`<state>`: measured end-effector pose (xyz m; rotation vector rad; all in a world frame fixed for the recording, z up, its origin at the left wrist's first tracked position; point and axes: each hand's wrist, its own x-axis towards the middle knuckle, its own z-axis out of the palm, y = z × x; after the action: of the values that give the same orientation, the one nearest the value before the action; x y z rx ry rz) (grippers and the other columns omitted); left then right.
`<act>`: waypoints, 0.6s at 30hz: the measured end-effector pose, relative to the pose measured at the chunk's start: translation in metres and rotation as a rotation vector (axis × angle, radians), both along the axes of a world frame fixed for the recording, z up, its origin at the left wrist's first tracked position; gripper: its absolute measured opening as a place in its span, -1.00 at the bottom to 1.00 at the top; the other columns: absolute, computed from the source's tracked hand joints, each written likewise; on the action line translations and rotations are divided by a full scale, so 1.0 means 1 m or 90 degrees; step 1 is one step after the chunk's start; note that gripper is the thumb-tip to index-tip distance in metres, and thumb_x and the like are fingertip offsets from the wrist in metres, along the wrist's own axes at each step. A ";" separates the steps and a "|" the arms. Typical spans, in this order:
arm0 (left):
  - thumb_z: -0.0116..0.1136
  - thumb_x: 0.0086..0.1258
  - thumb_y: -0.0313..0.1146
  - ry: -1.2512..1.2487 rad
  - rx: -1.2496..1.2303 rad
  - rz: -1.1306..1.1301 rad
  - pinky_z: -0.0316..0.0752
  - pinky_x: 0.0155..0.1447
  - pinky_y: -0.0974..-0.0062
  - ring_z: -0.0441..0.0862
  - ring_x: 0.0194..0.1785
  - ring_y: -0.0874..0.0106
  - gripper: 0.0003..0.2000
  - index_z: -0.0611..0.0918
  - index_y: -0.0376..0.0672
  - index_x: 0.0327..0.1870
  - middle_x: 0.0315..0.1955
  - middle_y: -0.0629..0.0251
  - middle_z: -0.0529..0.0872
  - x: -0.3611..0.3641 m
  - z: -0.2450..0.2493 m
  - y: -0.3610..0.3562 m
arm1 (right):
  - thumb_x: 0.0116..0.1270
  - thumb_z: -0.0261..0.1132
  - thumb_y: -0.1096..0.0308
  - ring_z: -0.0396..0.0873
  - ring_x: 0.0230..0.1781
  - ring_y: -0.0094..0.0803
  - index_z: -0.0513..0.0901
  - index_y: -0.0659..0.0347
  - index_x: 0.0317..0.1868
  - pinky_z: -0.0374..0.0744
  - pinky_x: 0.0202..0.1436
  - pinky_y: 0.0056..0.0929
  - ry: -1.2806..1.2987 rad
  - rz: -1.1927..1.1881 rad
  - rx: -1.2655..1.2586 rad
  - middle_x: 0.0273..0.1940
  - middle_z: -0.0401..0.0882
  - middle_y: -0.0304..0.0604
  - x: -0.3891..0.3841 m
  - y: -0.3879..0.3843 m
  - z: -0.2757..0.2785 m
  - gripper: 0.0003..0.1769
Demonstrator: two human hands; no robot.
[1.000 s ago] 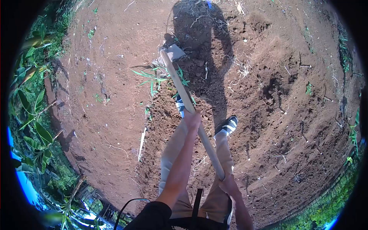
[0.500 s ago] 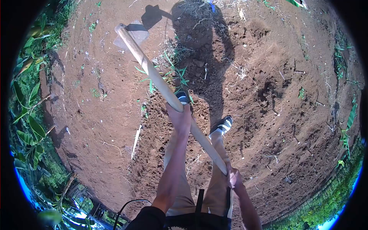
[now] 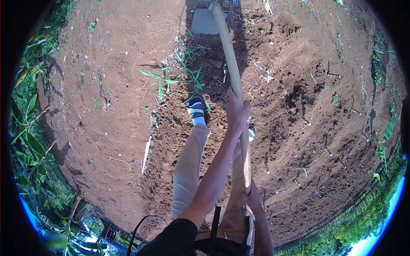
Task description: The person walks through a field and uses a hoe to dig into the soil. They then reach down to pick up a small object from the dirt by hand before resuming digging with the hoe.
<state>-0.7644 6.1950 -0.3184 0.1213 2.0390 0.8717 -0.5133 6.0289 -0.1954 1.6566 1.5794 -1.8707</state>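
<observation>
A hoe [image 3: 229,57] with a long wooden handle runs from the top middle of the head view down toward my body. Its flat grey blade [image 3: 205,22] is at the far end, over the shaded soil. Partway along the handle, my left hand [image 3: 238,112] is closed around the wood. My right hand [image 3: 253,198] grips the near end, by my right thigh. Left of the handle, a green leafy plant [image 3: 194,81] grows close to my left shoe [image 3: 196,109]. The handle partly covers my right shoe [image 3: 252,131].
Loose, broken soil [image 3: 282,111] lies around my feet and to the right, with short cut stems sticking up. Smoother soil [image 3: 115,55] stretches left. A pale stick [image 3: 147,154] lies left of my legs. Broad-leaved plants [image 3: 34,145] line the left edge.
The hoe has swung rightward, so its blade moved from upper left to top middle and the handle stands steeper. My left hand went right and slightly up with it; both hands keep their hold.
</observation>
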 end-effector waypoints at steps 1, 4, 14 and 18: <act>0.13 0.19 -0.52 -0.059 -0.035 0.023 0.55 -0.60 0.34 0.66 -0.59 0.20 -0.51 0.20 -0.30 0.11 -0.52 -0.04 0.63 0.013 -0.032 -0.028 | 0.10 0.25 0.42 0.57 -0.42 -0.24 0.27 0.39 0.27 0.57 -0.27 -0.30 -0.102 -0.044 -0.194 -0.32 0.56 0.09 -0.016 0.011 0.021 -0.31; 0.13 0.19 -0.53 -0.124 -0.066 0.052 0.51 -0.68 0.39 0.60 -0.67 0.27 -0.52 0.20 -0.29 0.09 -0.54 0.02 0.59 0.037 -0.041 -0.060 | 0.13 0.25 0.34 0.62 -0.34 0.03 0.19 0.46 0.32 0.57 -0.17 -0.13 -0.198 0.123 -0.050 -0.24 0.57 0.32 0.010 -0.024 0.029 -0.24; 0.14 0.20 -0.50 -0.126 -0.115 0.123 0.47 -0.72 0.41 0.55 -0.74 0.35 -0.52 0.21 -0.24 0.10 -0.57 0.09 0.57 0.026 0.027 -0.120 | 0.14 0.30 0.25 0.57 -0.28 0.36 0.36 0.32 0.02 0.57 -0.20 0.09 -0.291 0.165 -0.103 -0.36 0.54 0.42 -0.016 -0.036 0.111 -0.49; 0.13 0.21 -0.51 -0.112 -0.079 0.177 0.47 -0.72 0.45 0.53 -0.75 0.38 -0.52 0.18 -0.22 0.10 -0.62 0.16 0.54 0.010 0.038 -0.122 | 0.14 0.32 0.22 0.58 -0.29 0.33 0.41 0.27 0.00 0.57 -0.23 0.08 -0.272 0.168 -0.100 -0.35 0.55 0.39 -0.005 -0.038 0.097 -0.52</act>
<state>-0.7540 6.0731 -0.2804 -0.3049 1.9645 0.8874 -0.5181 5.9904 -0.0989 1.5599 1.3570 -1.3607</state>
